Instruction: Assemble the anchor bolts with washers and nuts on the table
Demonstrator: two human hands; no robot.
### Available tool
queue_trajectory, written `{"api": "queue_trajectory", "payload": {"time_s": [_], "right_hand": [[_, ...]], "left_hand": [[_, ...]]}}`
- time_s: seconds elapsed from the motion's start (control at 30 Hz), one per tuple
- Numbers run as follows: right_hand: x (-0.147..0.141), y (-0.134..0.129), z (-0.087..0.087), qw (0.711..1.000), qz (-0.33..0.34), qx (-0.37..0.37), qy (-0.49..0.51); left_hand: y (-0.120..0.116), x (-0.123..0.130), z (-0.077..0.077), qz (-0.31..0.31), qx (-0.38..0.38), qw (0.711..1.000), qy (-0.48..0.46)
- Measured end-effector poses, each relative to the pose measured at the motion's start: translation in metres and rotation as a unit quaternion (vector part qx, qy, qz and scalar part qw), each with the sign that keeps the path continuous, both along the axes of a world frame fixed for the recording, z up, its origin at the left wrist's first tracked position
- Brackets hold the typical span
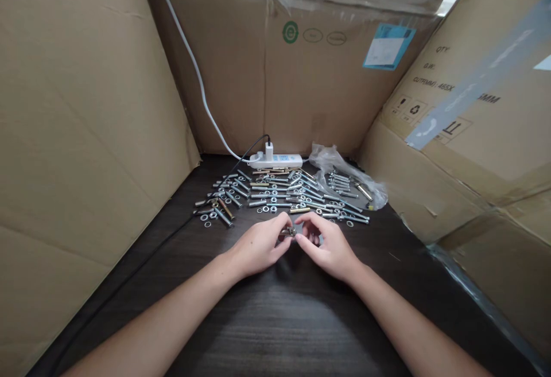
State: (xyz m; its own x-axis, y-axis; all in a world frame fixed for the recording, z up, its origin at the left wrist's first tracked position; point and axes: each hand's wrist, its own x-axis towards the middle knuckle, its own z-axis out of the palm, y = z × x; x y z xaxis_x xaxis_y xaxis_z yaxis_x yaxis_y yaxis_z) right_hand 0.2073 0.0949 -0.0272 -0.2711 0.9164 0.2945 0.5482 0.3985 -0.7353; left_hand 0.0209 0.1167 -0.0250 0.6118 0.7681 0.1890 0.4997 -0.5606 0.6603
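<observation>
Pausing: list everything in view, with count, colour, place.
Cardboard walls: three, brown, left, back, right
Label: one, blue-white, back wall
Tape: one, bluish, right wall
Tabletop: one, dark, below
Power strip: one, white, back
Adapter: one, white, on strip
Cables: two, white and black, left
Bolts, nuts, washers: many, silver, brassy, mid-table
Plastic bag: one, clear, back right
Metal part: one, brassy, left fingertips
Left hand: one, bare, gripping part
Right hand: one, bare, beside it

Bolts (270, 196) lie on the table (279, 331), before the power strip (282, 161).

left grip (262, 243) pinched | right grip (326, 246) curled | forearms (172, 314) angled inward
</observation>
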Motion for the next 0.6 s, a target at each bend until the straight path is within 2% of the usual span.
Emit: {"api": "queue_trajectory", "payload": {"time_s": [0.13, 0.3, 0.5, 0.6], "right_hand": [[-0.0001, 0.0005, -0.0022, 1.000, 0.007, 0.005, -0.003], [0.0023, 0.0013, -0.0017, 0.999, -0.030, -0.027, -0.019], [-0.0006, -0.0007, -0.0011, 1.000, 0.007, -0.001, 0.008], [-0.0002, 0.0002, -0.0026, 1.000, 0.002, -0.014, -0.007]], "left_hand": [[0.0001, 0.0001, -0.0006, -0.002, 0.008, 1.000, 0.006], [0.0003, 0.0008, -0.0007, 0.004, 0.007, 1.000, 0.020], [0.0005, 0.0005, 0.0003, -0.010, 0.008, 1.000, 0.009], [0.0006, 0.0003, -0.0002, -0.003, 0.008, 1.000, 0.018]]}}
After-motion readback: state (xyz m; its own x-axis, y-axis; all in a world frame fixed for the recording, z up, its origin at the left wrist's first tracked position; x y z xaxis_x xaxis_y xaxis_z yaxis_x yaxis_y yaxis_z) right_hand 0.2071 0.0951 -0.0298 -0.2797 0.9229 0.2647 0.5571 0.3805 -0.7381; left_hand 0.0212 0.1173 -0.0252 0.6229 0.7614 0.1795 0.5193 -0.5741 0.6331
